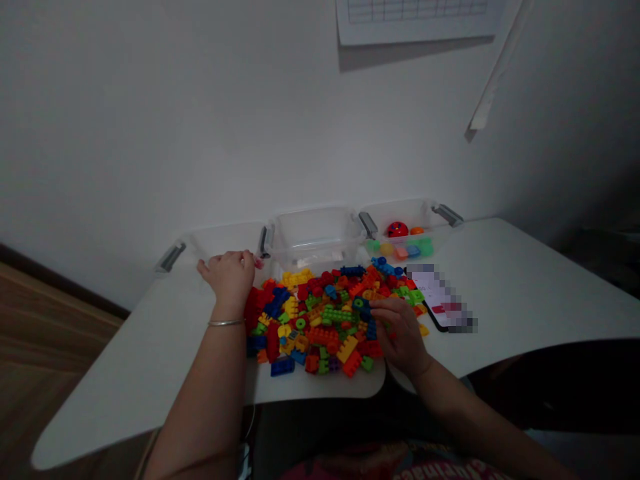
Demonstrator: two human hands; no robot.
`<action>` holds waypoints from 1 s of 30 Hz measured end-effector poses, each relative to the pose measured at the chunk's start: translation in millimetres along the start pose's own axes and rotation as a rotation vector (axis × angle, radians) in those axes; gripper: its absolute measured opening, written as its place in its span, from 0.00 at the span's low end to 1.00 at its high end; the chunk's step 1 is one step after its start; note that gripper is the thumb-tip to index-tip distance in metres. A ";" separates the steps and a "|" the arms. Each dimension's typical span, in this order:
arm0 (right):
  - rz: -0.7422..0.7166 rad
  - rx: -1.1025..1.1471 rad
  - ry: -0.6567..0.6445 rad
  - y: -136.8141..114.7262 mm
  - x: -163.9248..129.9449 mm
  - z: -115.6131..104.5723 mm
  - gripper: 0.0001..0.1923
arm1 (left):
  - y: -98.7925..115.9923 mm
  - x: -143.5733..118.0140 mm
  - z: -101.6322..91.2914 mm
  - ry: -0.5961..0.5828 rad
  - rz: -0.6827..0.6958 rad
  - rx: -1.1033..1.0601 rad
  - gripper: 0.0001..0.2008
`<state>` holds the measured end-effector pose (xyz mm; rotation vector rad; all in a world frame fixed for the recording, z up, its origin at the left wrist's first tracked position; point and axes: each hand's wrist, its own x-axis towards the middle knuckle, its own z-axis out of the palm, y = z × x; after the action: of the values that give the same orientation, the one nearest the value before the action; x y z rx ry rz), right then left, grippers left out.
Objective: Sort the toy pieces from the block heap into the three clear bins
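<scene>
A heap of colourful plastic building bricks [325, 317] lies on the white table [515, 287] in front of me. My left hand [230, 275] reaches toward the left clear container [210, 240] and pinches a small red piece at its fingertips. A thin bangle circles that wrist. My right hand [400, 330] rests on the right side of the heap, fingers curled among the bricks; whether it grips one is unclear.
Three clear plastic containers with grey latches stand along the wall; the middle one [315, 233] looks nearly bare, the right one [405, 233] holds a few coloured pieces. A phone [443, 303] lies right of the heap. The table's front edge curves inward at my body.
</scene>
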<state>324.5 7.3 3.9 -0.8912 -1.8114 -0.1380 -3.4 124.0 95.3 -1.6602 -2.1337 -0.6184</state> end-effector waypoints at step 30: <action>0.018 0.026 -0.016 -0.8 0.0 -3.0 0.14 | 47.5 -61.8 -14.4 -0.264 0.245 -0.045 0.19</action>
<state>326.3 5.2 5.4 -0.8925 -1.8151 -0.0961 57.7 76.1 79.7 -2.0877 -2.0502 -0.3938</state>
